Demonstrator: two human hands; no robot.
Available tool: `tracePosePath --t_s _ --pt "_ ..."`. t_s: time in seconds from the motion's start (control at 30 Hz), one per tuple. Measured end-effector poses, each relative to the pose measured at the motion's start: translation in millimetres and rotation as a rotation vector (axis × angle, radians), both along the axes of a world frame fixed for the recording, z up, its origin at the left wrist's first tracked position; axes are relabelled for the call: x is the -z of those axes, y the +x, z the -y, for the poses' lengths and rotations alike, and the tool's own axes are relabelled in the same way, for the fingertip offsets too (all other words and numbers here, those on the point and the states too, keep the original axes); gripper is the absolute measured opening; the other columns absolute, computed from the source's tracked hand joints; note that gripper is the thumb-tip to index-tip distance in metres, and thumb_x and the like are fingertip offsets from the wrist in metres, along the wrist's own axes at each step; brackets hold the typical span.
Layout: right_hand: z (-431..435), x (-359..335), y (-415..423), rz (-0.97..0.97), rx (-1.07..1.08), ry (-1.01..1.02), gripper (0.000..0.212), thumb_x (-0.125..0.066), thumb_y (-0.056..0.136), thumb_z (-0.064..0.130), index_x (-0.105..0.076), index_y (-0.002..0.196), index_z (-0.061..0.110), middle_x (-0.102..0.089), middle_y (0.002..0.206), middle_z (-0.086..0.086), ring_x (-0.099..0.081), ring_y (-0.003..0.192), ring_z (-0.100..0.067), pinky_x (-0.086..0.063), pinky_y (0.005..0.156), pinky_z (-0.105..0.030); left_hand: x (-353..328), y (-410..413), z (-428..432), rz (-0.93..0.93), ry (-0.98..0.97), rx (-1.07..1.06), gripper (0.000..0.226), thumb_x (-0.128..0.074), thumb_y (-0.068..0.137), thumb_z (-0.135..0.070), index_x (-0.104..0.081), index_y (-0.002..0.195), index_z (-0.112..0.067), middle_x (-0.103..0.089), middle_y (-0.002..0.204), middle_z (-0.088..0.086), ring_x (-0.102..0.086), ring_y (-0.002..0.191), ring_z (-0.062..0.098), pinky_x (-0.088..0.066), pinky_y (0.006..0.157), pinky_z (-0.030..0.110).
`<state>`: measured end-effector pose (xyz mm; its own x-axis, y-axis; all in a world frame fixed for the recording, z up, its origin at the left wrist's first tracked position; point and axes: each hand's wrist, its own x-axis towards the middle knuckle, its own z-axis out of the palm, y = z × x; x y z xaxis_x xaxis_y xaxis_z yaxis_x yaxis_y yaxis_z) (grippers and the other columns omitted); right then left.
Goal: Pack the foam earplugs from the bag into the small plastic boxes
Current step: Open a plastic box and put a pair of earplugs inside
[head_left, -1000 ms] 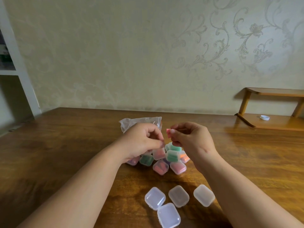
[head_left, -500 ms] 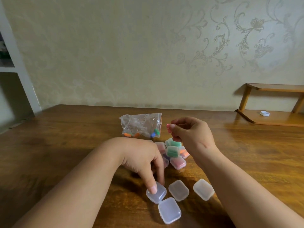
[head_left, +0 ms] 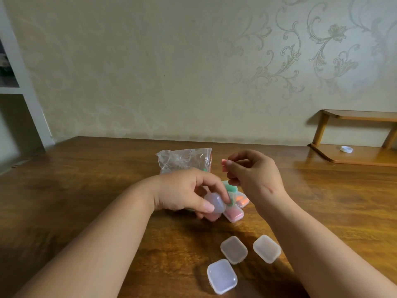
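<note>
Mid-packing, the left grip (head_left: 184,190) held an empty box (head_left: 214,203) and the right grip (head_left: 255,175) pinched a pink earplug (head_left: 224,165); opening that box seemed next.

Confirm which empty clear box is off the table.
The empty box in the left hand, held up over the filled boxes; the other three lie closed on the table.

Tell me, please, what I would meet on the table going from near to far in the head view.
The nearest empty box → pair of empty boxes side by side → pile of filled boxes → bag. The held box in the left hand overlaps the pile, so it is left out.
</note>
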<state>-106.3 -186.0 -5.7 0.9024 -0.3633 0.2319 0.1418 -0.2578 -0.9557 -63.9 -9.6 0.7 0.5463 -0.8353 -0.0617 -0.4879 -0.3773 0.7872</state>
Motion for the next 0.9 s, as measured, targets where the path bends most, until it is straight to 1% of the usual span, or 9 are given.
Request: tracePosePath --t_s 0.07,0.13,0.17,0.23,0.3,0.4,0.6,0.73,0.9 --pt "1 -2 -1 0.012 0.005 0.049 0.001 -0.068 0.09 0.01 -0.067 0.09 0.011 -0.072 0.076 -0.004 -0.066 0.061 -0.014 -0.06 0.06 -0.03 2 2 -1 0.026 -0.104 -0.051 0.025 -0.072 0.088 -0.015 -0.073 0.092 -0.041 -0.068 0.091 -0.017 -0.067 0.088 0.013 -0.058 0.084 0.037" --pt "3 -3 -1 0.012 -0.012 0.061 0.005 -0.067 0.089 0.006 -0.07 0.088 0.01 -0.072 0.075 -0.007 -0.066 0.061 -0.015 -0.061 0.061 -0.029 7 7 -2 0.041 -0.213 -0.114 0.025 -0.072 0.088 -0.014 -0.073 0.086 -0.039 -0.069 0.085 -0.003 -0.067 0.081 0.016 -0.057 0.081 0.04" --pt "4 -3 -2 -0.003 -0.035 0.049 0.006 -0.068 0.088 0.005 -0.071 0.086 0.01 -0.072 0.074 -0.008 -0.067 0.062 -0.015 -0.06 0.061 -0.028 9 9 -3 0.033 -0.26 -0.145 0.03 -0.071 0.089 -0.009 -0.072 0.084 -0.039 -0.071 0.088 0.004 -0.069 0.085 0.019 -0.057 0.088 0.045" --pt "5 -4 -4 -0.067 -0.093 0.023 0.01 -0.067 0.087 0.005 -0.073 0.081 0.009 -0.072 0.072 -0.01 -0.066 0.062 -0.016 -0.061 0.064 -0.03 11 12 -4 0.03 -0.335 -0.19 0.041 -0.069 0.089 0.001 -0.069 0.083 -0.04 -0.069 0.087 -0.003 -0.067 0.088 0.014 -0.054 0.096 0.046" --pt "3 -6 -6 -0.148 -0.15 0.01 0.017 -0.06 0.088 0.004 -0.074 0.078 0.006 -0.071 0.071 -0.013 -0.065 0.062 -0.018 -0.061 0.067 -0.034 12 14 -3 0.017 -0.412 -0.21 0.046 -0.07 0.085 0.007 -0.068 0.092 -0.038 -0.066 0.098 -0.007 -0.066 0.097 0.009 -0.055 0.093 0.042" --pt "1 -7 -7 -0.183 -0.158 0.016 0.021 -0.055 0.088 0.006 -0.074 0.079 0.002 -0.072 0.075 -0.018 -0.065 0.062 -0.02 -0.061 0.067 -0.036 12 15 -1 0.007 -0.49 -0.26 0.052 -0.071 0.082 0.012 -0.063 0.11 -0.031 -0.061 0.116 0.006 -0.067 0.111 0.015 -0.056 0.094 0.04" --pt "-1 -7 -8 -0.136 -0.192 0.144 0.024 -0.058 0.093 0.014 -0.073 0.084 -0.004 -0.07 0.07 -0.014 -0.062 0.059 -0.018 -0.057 0.056 -0.026 11 16 0 0.136 -0.542 -0.375 0.061 -0.076 0.078 0.008 -0.062 0.119 -0.034 -0.07 0.104 -0.012 -0.064 0.1 0.005 -0.055 0.087 0.027" --pt "-1 -5 -8 -0.113 -0.237 0.112 0.028 -0.064 0.093 0.022 -0.074 0.083 -0.002 -0.071 0.068 -0.009 -0.063 0.057 -0.013 -0.056 0.055 -0.022 14 20 2 0.194 -0.508 -0.406 0.062 -0.078 0.078 0.005 -0.068 0.113 -0.046 -0.07 0.114 -0.013 -0.063 0.111 0.011 -0.054 0.099 0.04" --pt "-1 -2 -7 -0.065 -0.197 -0.012 0.027 -0.066 0.091 0.028 -0.074 0.082 0.004 -0.072 0.068 -0.007 -0.064 0.057 -0.01 -0.057 0.059 -0.022 17 18 4 0.211 -0.474 -0.391 0.055 -0.082 0.078 -0.005 -0.07 0.11 -0.048 -0.067 0.122 -0.008 -0.063 0.114 0.018 -0.056 0.095 0.05"
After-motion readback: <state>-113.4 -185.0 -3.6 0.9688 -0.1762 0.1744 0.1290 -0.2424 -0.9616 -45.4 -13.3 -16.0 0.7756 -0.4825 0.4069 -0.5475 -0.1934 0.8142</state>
